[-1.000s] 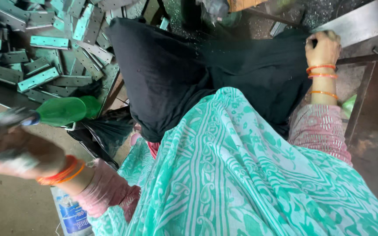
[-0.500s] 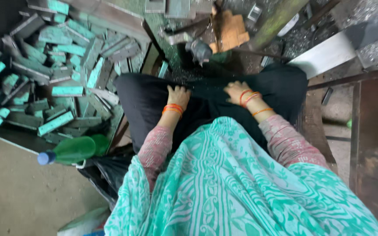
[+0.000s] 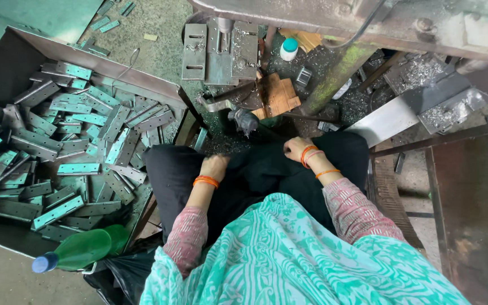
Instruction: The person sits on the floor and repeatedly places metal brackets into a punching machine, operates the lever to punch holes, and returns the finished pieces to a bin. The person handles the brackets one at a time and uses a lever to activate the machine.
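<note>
My left hand (image 3: pixel 214 167) rests curled on the black cloth (image 3: pixel 266 175) over my lap, an orange bangle at its wrist. My right hand (image 3: pixel 296 149) lies a little further forward on the same cloth, fingers closed, with orange bangles on the wrist. Neither hand holds anything that I can see. A teal patterned garment (image 3: pixel 289 254) covers my front. To my left a metal tray (image 3: pixel 7 62) holds a heap of several flat metal strips (image 3: pixel 74 147), some coated teal.
A green plastic bottle (image 3: pixel 83 249) with a blue cap lies at lower left beside the tray. Ahead are grey metal die plates (image 3: pixel 218 51), a small white bottle (image 3: pixel 288 49), wooden scraps (image 3: pixel 278 96), metal shavings and a machine frame (image 3: pixel 334 14). A dark metal surface (image 3: pixel 470 214) stands at right.
My left hand, earlier out at the lower left by the green bottle, has come onto my lap. My right hand came down from the machine edge. The view has tilted forward.
</note>
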